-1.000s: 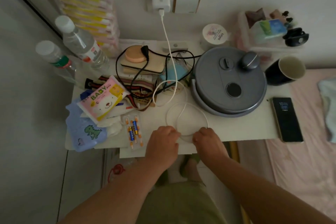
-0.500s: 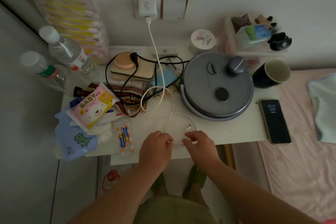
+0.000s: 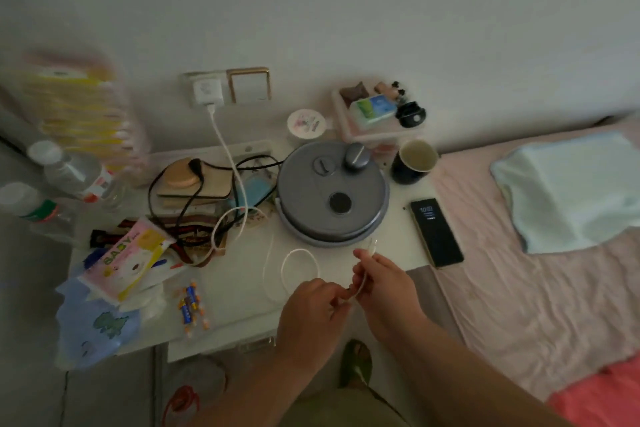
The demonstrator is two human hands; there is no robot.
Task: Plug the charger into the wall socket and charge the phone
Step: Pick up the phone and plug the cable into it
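A white charger [image 3: 207, 91] sits plugged into the wall socket [image 3: 194, 80] above the table. Its white cable [image 3: 232, 163] hangs down, crosses the clutter and loops on the tabletop. My right hand [image 3: 382, 283] pinches the cable's free end, the plug tip sticking up near the grey round appliance. My left hand [image 3: 311, 305] grips the same cable a little lower, close beside the right. The black phone [image 3: 436, 232] lies screen up, lit, at the table's right edge, apart from both hands.
A grey round appliance [image 3: 332, 192] fills the table's middle. A dark mug [image 3: 414, 160] stands behind the phone. Books with black cords [image 3: 194, 184], a baby wipes pack [image 3: 126, 258], batteries [image 3: 188, 303] and water bottles [image 3: 74, 173] crowd the left. A pink bed [image 3: 540, 288] lies right.
Both hands lifted the cable's end off the table and shifted right toward the phone. The wide loop has shrunk. The camera tilted up and right.
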